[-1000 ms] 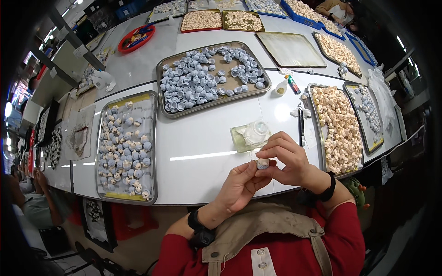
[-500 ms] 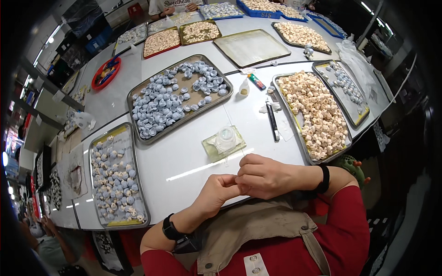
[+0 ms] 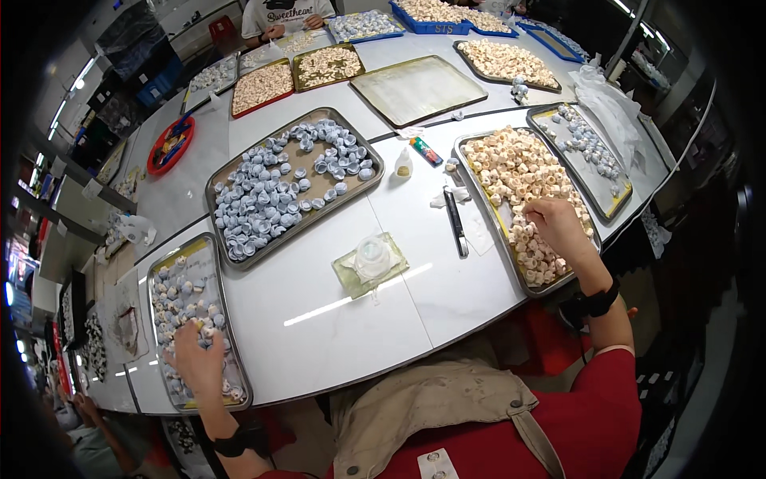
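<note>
My left hand (image 3: 198,359) is over the left metal tray (image 3: 246,383), thumb and fingers apart. Under and around it lie small blue-and-cream pieces (image 3: 209,310), each a blue cup joined to a cream part. My right hand (image 3: 560,231) reaches into the right tray (image 3: 488,214), heaped with small hollow cream pieces (image 3: 511,166). Its fingers curl down against the heap; whether a piece is between the fingertips cannot be made out. Between the hands, a small clear round container (image 3: 373,257) stands on a yellowish-green pad (image 3: 349,275).
A large tray (image 3: 263,126) of blue cups lies ahead on the left. A black pen-like tool (image 3: 456,223), a small squeeze bottle (image 3: 403,166) and a green-and-red packet (image 3: 426,152) lie near the right tray. Farther back are a red basket (image 3: 152,164) and a bare tray (image 3: 419,88).
My hands were together near the table's front edge. They have parted: the left moved to the blue-and-cream pieces, the right to the cream pieces. The view has shifted slightly.
</note>
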`<action>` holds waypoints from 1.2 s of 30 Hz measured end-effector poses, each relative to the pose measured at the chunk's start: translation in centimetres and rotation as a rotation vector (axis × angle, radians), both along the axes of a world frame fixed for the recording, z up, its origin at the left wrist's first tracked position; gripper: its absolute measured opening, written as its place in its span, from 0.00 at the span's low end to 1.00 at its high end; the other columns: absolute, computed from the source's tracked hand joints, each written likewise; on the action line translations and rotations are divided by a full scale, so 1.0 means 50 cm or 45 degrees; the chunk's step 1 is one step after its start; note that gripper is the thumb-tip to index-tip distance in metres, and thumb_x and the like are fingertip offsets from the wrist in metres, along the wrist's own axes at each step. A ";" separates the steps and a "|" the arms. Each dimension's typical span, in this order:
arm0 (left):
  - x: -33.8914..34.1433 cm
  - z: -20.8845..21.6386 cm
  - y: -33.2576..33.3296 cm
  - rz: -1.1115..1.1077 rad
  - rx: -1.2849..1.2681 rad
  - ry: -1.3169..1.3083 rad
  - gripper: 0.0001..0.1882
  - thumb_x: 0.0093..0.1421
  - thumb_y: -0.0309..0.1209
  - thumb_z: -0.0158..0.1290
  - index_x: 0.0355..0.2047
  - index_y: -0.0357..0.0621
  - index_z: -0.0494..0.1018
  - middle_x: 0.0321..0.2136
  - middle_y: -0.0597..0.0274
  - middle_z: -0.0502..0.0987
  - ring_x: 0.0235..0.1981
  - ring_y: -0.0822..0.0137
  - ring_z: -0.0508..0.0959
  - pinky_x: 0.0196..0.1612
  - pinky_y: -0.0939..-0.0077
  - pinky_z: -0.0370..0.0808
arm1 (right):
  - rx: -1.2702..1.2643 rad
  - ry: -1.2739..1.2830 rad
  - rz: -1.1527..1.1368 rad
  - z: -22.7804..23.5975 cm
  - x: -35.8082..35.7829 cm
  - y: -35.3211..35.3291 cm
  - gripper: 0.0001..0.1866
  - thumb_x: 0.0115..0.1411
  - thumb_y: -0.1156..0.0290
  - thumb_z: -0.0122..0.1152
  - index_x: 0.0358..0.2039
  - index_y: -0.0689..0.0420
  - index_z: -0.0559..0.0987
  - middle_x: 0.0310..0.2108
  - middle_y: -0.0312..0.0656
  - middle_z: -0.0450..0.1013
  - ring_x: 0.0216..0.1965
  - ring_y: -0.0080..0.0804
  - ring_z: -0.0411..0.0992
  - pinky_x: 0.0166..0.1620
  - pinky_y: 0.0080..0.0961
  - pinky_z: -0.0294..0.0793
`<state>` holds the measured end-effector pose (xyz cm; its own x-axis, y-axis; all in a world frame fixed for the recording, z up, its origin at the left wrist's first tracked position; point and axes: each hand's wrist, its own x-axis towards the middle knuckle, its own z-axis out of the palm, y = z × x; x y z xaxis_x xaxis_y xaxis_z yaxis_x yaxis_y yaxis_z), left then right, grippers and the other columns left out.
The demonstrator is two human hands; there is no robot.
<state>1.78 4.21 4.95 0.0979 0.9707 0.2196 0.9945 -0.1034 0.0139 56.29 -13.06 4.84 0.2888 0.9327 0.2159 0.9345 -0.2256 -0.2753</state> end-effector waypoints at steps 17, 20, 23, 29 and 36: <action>0.548 -0.133 0.344 -0.826 -0.022 -0.368 0.10 0.54 0.25 0.48 0.35 0.51 0.76 0.36 0.55 0.74 0.38 0.54 0.76 0.41 0.59 0.71 | 0.147 1.227 -0.020 -0.028 -0.037 0.028 0.09 0.58 0.76 0.55 0.40 0.63 0.77 0.34 0.37 0.74 0.31 0.21 0.72 0.36 0.16 0.71; 0.576 -0.130 0.342 -0.780 -0.102 -0.361 0.12 0.53 0.23 0.47 0.36 0.49 0.75 0.40 0.52 0.72 0.39 0.50 0.75 0.42 0.60 0.73 | 0.181 1.607 0.070 -0.010 -0.090 0.032 0.14 0.58 0.77 0.55 0.45 0.64 0.74 0.36 0.37 0.74 0.36 0.22 0.73 0.42 0.17 0.73; 0.565 -0.134 0.349 -0.755 -0.015 -0.555 0.12 0.51 0.22 0.48 0.35 0.47 0.76 0.36 0.51 0.73 0.38 0.50 0.75 0.41 0.61 0.73 | 0.124 1.793 0.116 0.004 -0.119 0.037 0.15 0.58 0.77 0.55 0.46 0.64 0.73 0.38 0.39 0.74 0.37 0.24 0.73 0.43 0.21 0.73; 0.444 -0.025 0.226 -0.544 -0.720 -1.663 0.15 0.52 0.18 0.47 0.41 0.39 0.75 0.31 0.61 0.76 0.30 0.71 0.75 0.32 0.80 0.72 | 0.082 2.054 0.328 -0.007 -0.172 0.080 0.15 0.58 0.76 0.56 0.46 0.64 0.73 0.38 0.40 0.74 0.37 0.25 0.73 0.43 0.21 0.73; 0.257 -0.018 -0.018 -0.169 -1.447 -2.386 0.18 0.54 0.17 0.45 0.47 0.32 0.69 0.37 0.57 0.75 0.31 0.76 0.74 0.34 0.89 0.72 | 0.157 1.118 0.430 -0.005 -0.274 0.144 0.11 0.53 0.76 0.62 0.39 0.60 0.78 0.33 0.37 0.76 0.33 0.23 0.72 0.37 0.19 0.70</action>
